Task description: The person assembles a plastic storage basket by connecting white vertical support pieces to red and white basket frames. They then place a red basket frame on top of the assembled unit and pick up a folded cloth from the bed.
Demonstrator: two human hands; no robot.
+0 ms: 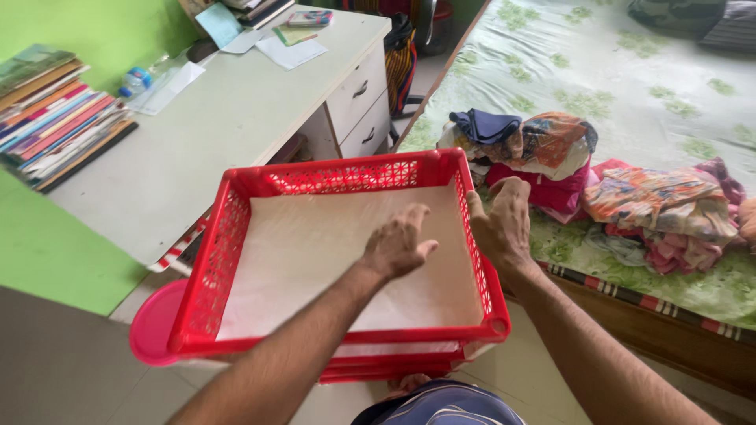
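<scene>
Red plastic basket [236, 228], lattice-walled, rectangular, topmost of a stack of like trays; lined with a sheet of white paper [315, 252] covering its floor. Stands just off the near corner of the desk [205, 142], between desk and bed [630, 94].

Left hand [398, 245]: inside the basket, palm down on the white paper near the right wall, fingers loosely curled and slightly spread, gripping nothing.

Right hand [502, 224]: at the basket's right wall, thumb against the rim's far right corner, fingers bent and resting outside towards the clothes; whether it clasps the rim cannot be told.

Pink round lid or basin [153, 324]: beneath the stack, showing at its left.

Desk, pale grey: stack of books [55, 118] at its left edge; small plastic bottle [135, 80] and loose papers [291, 51] towards the far edge; two drawers [358, 106] in the right side.

Bed, green floral sheet: heap of folded clothes [551, 157] along its near edge, just beside the right hand.
</scene>
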